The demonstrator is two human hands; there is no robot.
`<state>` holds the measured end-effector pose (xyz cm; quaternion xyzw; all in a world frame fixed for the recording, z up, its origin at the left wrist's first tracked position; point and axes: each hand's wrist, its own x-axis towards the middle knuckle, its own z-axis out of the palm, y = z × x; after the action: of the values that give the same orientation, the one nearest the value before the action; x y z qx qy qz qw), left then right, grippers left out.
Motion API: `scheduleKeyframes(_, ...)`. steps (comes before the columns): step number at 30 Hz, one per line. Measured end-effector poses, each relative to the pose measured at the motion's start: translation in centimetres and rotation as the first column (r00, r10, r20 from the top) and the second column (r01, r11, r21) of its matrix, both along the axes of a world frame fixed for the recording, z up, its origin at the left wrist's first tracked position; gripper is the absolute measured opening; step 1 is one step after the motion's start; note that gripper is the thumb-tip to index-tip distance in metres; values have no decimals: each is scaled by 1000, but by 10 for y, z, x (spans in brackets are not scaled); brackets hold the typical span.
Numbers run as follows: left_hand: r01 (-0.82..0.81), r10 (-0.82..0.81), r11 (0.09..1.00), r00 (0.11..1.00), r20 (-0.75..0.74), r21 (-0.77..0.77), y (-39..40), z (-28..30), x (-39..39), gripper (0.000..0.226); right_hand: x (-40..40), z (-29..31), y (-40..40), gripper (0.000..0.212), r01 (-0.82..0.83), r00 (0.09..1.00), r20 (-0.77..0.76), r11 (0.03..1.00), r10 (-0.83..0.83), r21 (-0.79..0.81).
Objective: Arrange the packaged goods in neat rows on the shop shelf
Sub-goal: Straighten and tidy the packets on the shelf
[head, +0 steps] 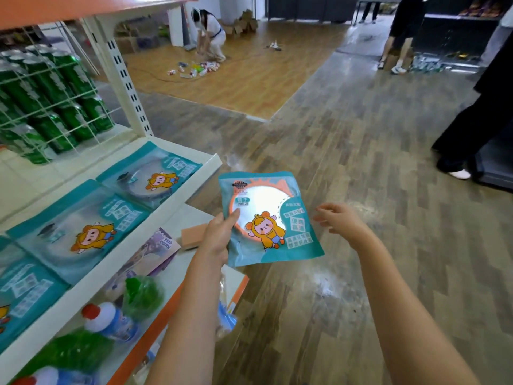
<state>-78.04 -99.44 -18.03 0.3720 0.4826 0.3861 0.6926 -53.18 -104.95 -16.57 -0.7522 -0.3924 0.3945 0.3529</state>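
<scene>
My left hand (219, 234) grips a teal mirror packet (273, 234) by its left edge, thumb on its front, and holds it in the air just off the shelf's right end. The packet shows an orange-rimmed mirror and a yellow cartoon figure. My right hand (340, 220) hovers just right of the packet with its fingers loosely spread, holding nothing. Three more teal packets lie flat in a row on the white shelf (155, 218): one at the right end (151, 175), one in the middle (80, 232) and one at the left edge (22, 295).
Green cans (47, 98) stand behind a white wire grid at the shelf's back. The lower shelf holds green and blue bottles (116, 318), a purple packet (155, 251) and an orange block (193, 236). A crouching person (212, 31) and standing people (402, 31) occupy the floor beyond.
</scene>
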Motion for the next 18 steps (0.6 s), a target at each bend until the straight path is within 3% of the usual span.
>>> scheduleKeyframes(4, -63, 62, 998, 997, 45, 15, 15, 0, -23, 23, -18, -6, 18, 27, -70, 920, 387, 998, 64, -1)
scheduleKeyframes(6, -96, 96, 995, 994, 57, 5, 20, -5, -35, 24, -30, -14, 23, 27, -133, 866, 484, 991, 128, -23)
scheduleKeyframes(10, -175, 175, 985, 983, 46, -8, 31, -11, -57, 21, -49, -20, 43, 27, -233, 804, 542, 968, 243, -89)
scheduleKeyframes(18, -378, 378, 926, 925, 25, -4, 66, 14, -76, 20, -71, 2, 136, 29, -442, 706, 627, 896, 328, 29)
